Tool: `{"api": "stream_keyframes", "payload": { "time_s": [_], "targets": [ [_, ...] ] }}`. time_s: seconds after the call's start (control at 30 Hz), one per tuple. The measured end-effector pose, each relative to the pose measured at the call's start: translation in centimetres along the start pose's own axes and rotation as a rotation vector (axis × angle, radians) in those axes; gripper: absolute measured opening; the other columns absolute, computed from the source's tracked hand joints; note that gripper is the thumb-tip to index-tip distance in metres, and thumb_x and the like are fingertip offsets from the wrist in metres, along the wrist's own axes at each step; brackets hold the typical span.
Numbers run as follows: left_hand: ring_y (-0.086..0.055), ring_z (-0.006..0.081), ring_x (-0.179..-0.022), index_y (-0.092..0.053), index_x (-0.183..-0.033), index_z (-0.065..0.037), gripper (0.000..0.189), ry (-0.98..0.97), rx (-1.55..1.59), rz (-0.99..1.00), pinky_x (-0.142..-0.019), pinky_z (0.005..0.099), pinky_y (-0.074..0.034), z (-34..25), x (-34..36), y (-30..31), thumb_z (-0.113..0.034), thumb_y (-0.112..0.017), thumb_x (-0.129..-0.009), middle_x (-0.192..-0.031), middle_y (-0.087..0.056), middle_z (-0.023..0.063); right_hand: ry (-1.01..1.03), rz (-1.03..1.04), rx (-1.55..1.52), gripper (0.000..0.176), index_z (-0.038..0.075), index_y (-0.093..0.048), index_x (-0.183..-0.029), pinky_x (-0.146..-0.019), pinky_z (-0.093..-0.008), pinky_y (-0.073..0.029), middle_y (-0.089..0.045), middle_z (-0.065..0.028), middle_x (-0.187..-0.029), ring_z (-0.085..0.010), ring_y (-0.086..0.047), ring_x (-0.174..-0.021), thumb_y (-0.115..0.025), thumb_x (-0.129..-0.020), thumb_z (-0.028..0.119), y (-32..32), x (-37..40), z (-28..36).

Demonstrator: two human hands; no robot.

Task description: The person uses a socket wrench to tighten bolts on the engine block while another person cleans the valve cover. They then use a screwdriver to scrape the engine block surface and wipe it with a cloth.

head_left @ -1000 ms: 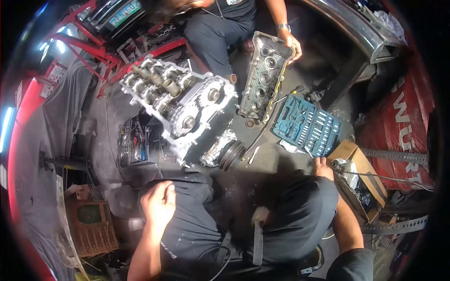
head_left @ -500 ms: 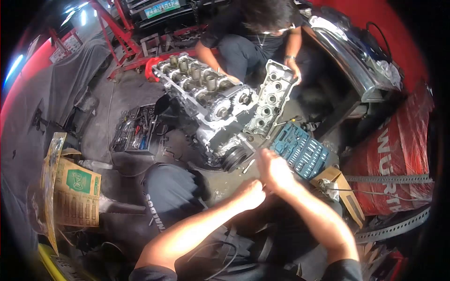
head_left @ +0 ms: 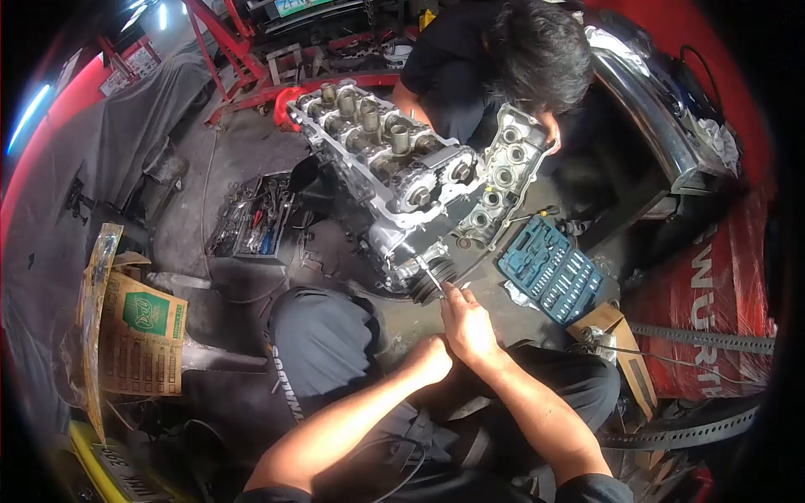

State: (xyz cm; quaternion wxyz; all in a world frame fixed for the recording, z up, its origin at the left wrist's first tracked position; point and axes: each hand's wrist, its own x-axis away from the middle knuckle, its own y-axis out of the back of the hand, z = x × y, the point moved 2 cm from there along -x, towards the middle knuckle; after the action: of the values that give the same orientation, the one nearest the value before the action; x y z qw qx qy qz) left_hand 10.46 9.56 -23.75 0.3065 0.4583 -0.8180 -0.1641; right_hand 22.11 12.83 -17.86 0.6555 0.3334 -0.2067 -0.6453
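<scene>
An engine (head_left: 381,159) stands on the floor ahead, its valve gear exposed and two sprockets facing me. My right hand (head_left: 466,320) is closed around a thin metal tool (head_left: 432,272), which reaches up to the front of the engine beside the black pulley (head_left: 438,281). Just below and left of it, my left hand (head_left: 430,359) is closed; what it holds, if anything, is hidden. Across from me a crouching person (head_left: 541,59) has a hand on the upper end of a metal valve cover (head_left: 505,174), which leans beside the engine.
An open socket set (head_left: 551,267) lies right of the engine. A tray of hand tools (head_left: 256,220) is on the left. A cardboard box (head_left: 144,335) stands at lower left, another (head_left: 620,348) at right. Behind the engine is a red stand (head_left: 226,54).
My hands have shifted slightly left, and the tool now reaches the engine front. The view has moved a little. The other person's head has lowered over the valve cover.
</scene>
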Motion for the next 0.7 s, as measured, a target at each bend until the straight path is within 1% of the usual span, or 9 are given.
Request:
{"api": "stream_keyframes", "payload": {
  "time_s": [0.1, 0.17, 0.2, 0.33, 0.47, 0.53, 0.57, 0.63, 0.7],
  "targets": [
    [-0.068, 0.0435, -0.092, -0.066, -0.097, 0.006, 0.028, 0.173, 0.217, -0.125, -0.08, 0.0497, -0.053, 1.4, -1.5, -2.1, -0.015, -0.051, -0.088, -0.093, -0.069, 0.0285, 0.034, 0.025, 0.273, 0.038, 0.002, -0.057, -0.13, -0.07, -0.0462, -0.058, -0.064, -0.0255, -0.102, -0.0399, -0.069, -0.082, -0.057, -0.093, 0.013, 0.4, 0.1, 0.8],
    [-0.067, 0.0445, -0.092, -0.066, -0.095, 0.006, 0.028, 0.118, 0.497, -0.016, -0.08, 0.0497, -0.053, 2.0, -2.4, -3.7, -0.017, -0.051, -0.09, -0.093, -0.069, 0.0293, 0.135, -0.033, 0.398, 0.038, 0.002, -0.058, -0.129, -0.067, -0.0444, -0.059, -0.064, -0.0233, -0.101, -0.0379, -0.07, -0.077, -0.058, -0.093, 0.014, 0.9, -0.1, 0.9],
    [-0.067, 0.045, -0.092, -0.066, -0.095, 0.007, 0.029, 0.092, 0.638, 0.04, -0.08, 0.0498, -0.053, 2.0, -2.5, -4.2, -0.017, -0.05, -0.091, -0.093, -0.069, 0.0298, 0.071, 0.014, 0.36, 0.037, 0.002, -0.059, -0.128, -0.068, -0.0451, -0.058, -0.065, -0.0232, -0.101, -0.0389, -0.07, -0.079, -0.058, -0.093, 0.015, 1.3, -0.2, 1.1],
    [-0.067, 0.047, -0.09, -0.066, -0.09, 0.008, 0.031, -0.007, 0.087, -0.067, -0.08, 0.0522, -0.052, -3.6, 2.3, 0.5, -0.02, -0.05, -0.092, -0.092, -0.067, 0.0318, -0.054, 0.064, 0.22, 0.035, 0.003, -0.062, -0.125, -0.071, -0.0471, -0.057, -0.067, -0.0218, -0.101, -0.0405, -0.07, -0.081, -0.059, -0.095, 0.02, 2.2, -1.5, 1.7],
    [-0.067, 0.0444, -0.09, -0.065, -0.09, 0.007, 0.028, 0.071, -0.022, 0.097, -0.081, 0.0512, -0.052, -4.3, 2.6, 2.7, -0.016, -0.048, -0.091, -0.091, -0.068, 0.0301, -0.087, 0.096, 0.218, 0.034, 0.003, -0.062, -0.123, -0.074, -0.0483, -0.057, -0.069, -0.0214, -0.099, -0.0404, -0.069, -0.083, -0.057, -0.096, 0.021, 1.3, -1.3, 1.9],
    [-0.067, 0.0354, -0.084, -0.062, -0.105, 0.002, 0.025, -0.067, 0.15, 0.007, -0.075, 0.047, -0.053, 1.9, 0.0, -1.5, -0.013, -0.046, -0.093, -0.093, -0.07, 0.0222, -0.081, 0.125, 0.242, 0.033, 0.003, -0.062, -0.123, -0.075, -0.0483, -0.056, -0.069, -0.0213, -0.098, -0.0407, -0.069, -0.084, -0.057, -0.096, 0.022, 1.8, -1.8, 2.0],
    [-0.067, 0.0325, -0.085, -0.06, -0.111, 0.001, 0.027, -0.026, 0.232, 0.026, -0.075, 0.0453, -0.053, 1.8, -0.1, -1.7, -0.012, -0.045, -0.093, -0.097, -0.069, 0.0202, -0.08, 0.143, 0.256, 0.033, 0.004, -0.062, -0.123, -0.076, -0.0483, -0.056, -0.069, -0.0213, -0.098, -0.0408, -0.069, -0.084, -0.056, -0.096, 0.022, 2.1, -1.9, 1.9],
    [-0.065, 0.0283, -0.092, -0.056, -0.122, -0.001, 0.032, 0.172, 0.385, 0.114, -0.078, 0.0424, -0.053, -3.2, 1.1, 0.8, -0.011, -0.043, -0.094, -0.107, -0.068, 0.0179, -0.15, 0.213, 0.191, 0.034, 0.004, -0.062, -0.124, -0.077, -0.0488, -0.057, -0.069, -0.0209, -0.103, -0.041, -0.07, -0.086, -0.055, -0.096, 0.021, 2.6, -2.3, 2.0],
    [-0.063, 0.0268, -0.102, -0.054, -0.128, -0.002, 0.036, 0.323, 0.317, 0.181, -0.083, 0.0409, -0.052, -5.2, 1.8, 2.0, -0.01, -0.041, -0.095, -0.116, -0.065, 0.0184, -0.194, 0.242, 0.106, 0.034, 0.005, -0.062, -0.125, -0.079, -0.0495, -0.056, -0.069, -0.0215, -0.104, -0.0416, -0.069, -0.089, -0.054, -0.097, 0.021, 2.6, -2.2, 2.0]
  ]
}}
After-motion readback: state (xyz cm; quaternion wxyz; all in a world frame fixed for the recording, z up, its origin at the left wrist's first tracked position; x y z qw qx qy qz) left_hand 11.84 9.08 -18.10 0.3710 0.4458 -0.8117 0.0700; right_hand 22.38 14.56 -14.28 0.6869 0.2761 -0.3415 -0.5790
